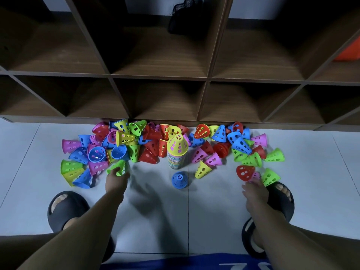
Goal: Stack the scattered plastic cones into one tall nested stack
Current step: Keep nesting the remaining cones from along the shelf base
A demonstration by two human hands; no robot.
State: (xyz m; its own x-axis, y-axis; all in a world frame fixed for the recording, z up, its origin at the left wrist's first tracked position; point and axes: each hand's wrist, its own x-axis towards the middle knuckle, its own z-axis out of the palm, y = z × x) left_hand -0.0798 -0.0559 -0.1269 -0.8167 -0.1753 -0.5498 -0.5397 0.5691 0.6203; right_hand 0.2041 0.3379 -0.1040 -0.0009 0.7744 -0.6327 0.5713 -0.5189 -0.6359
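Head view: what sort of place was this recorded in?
Probably an indoor storage or play room. A wooden cubby shelf stands on a pale tiled floor, with perforated plastic cones scattered along its base beside a nested stack.

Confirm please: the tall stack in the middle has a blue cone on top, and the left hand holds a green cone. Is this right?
Not quite. The head view shows the cone on top of the stack is yellow, not blue; a blue cone stands alone on the floor in front of it. The left hand does hold a green cone.

Left hand closed, right hand reaching, fingers loose.
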